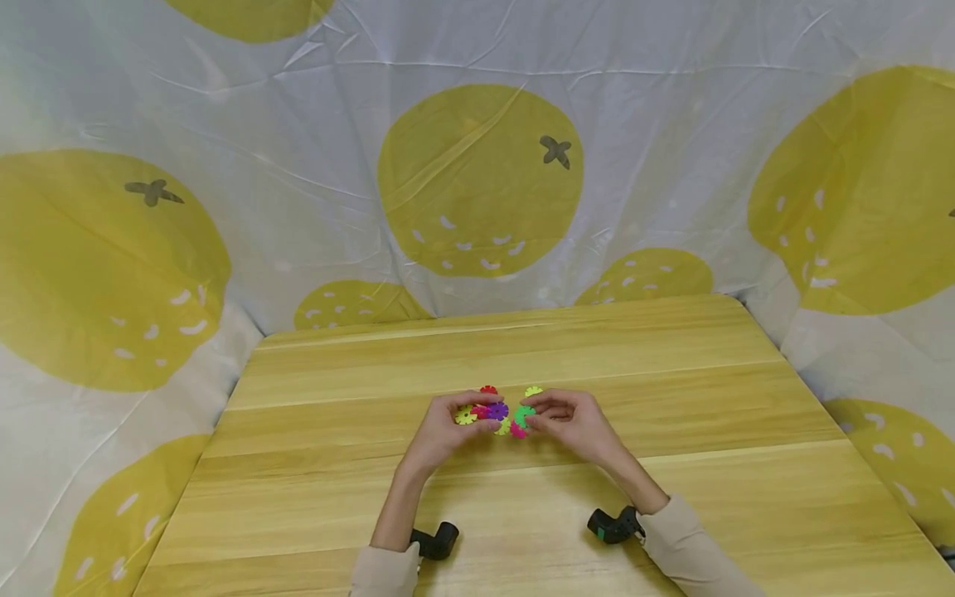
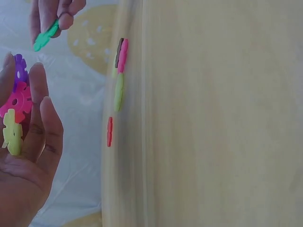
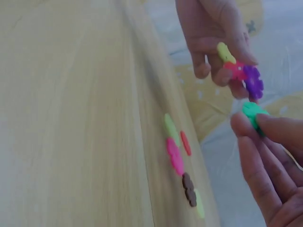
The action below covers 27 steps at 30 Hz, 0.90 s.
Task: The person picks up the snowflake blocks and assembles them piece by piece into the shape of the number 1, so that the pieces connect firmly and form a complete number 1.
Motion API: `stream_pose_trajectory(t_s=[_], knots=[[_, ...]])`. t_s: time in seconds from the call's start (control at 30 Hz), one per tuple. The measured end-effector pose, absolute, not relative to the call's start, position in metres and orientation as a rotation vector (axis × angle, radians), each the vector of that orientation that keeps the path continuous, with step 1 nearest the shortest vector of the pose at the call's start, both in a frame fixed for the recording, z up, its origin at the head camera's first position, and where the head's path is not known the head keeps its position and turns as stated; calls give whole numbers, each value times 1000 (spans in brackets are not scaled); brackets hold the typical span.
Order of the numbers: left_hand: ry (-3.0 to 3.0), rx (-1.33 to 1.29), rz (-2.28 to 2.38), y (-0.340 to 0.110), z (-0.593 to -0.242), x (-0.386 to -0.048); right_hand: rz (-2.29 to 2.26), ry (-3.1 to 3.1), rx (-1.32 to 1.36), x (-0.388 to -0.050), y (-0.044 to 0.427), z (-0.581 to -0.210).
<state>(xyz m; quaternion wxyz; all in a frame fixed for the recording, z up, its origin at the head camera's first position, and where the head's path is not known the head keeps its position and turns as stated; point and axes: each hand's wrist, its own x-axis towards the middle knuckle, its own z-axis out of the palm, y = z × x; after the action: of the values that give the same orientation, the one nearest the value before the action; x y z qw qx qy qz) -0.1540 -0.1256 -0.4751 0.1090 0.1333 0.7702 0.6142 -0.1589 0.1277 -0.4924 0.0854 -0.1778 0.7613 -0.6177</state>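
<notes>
My left hand [image 1: 436, 431] holds a short joined chain of notched flower-shaped plastic discs. A yellow disc [image 2: 13, 132] is at the palm end, a pink disc [image 2: 18, 101] in the middle, and a purple disc [image 3: 253, 82] at the fingertip end. Facing it, my right hand [image 1: 585, 427] pinches a green disc [image 3: 253, 113] between thumb and forefinger. In the right wrist view the green disc is close to the purple one; whether they touch I cannot tell. Both hands are above the wooden table [image 1: 477, 514].
Loose discs lie on the table around and below the hands: a red disc [image 1: 488, 390], a yellow disc [image 1: 533, 391], a pink disc [image 3: 174, 156], a light green disc [image 3: 171, 130] and a brown disc [image 3: 189, 189]. Behind the table hangs a fruit-patterned cloth [image 1: 634, 166].
</notes>
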Motion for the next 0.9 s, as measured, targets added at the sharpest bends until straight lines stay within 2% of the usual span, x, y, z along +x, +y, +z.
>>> stream_pose_trajectory(t_s=[0.2, 0.9], knots=[[2284, 424, 1778, -126, -474, -152, -1988, 2247, -546, -153, 120, -489], [2312, 494, 1783, -111, -476, -150, -1957, 2365, -550, -147, 119, -490]])
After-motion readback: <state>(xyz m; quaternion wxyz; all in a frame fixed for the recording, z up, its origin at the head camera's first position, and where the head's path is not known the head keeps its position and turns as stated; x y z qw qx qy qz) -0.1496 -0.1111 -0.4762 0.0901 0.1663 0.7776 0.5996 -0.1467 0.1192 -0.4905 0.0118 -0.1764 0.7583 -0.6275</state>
